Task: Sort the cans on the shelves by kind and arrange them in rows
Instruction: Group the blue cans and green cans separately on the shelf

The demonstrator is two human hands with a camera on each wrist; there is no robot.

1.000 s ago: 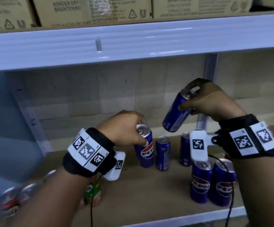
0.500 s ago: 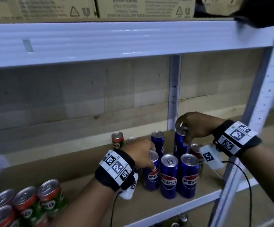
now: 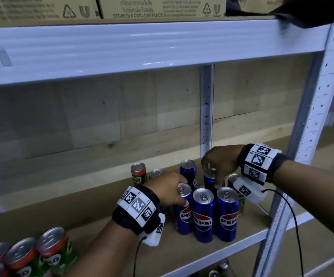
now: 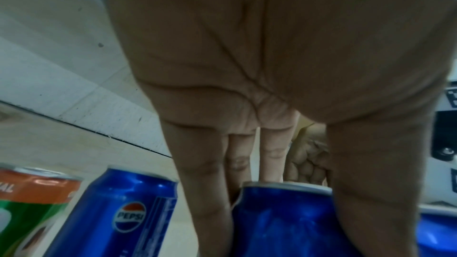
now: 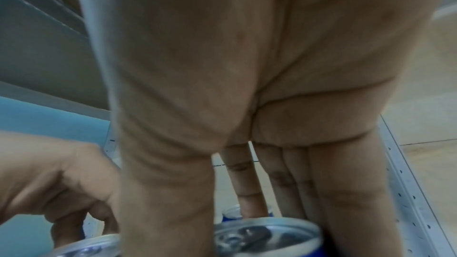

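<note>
Left grip (image 4: 247, 124) fingers (image 4: 205, 192) straddle Pepsi can (image 4: 284, 222).

Both forearms bare, a black wristband (image 3: 277, 165) on each, wrapped with white panels of square black-and-white markers (image 3: 137, 204). White camera pods (image 3: 250, 191) hang beneath, thin black cables (image 3: 294, 222) trailing down.

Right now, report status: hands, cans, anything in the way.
Left hand grips front-row Pepsi can by its top. Right hand grips back-row Pepsi can. Stray Milo can stands behind the Pepsi group, unsorted.
</note>
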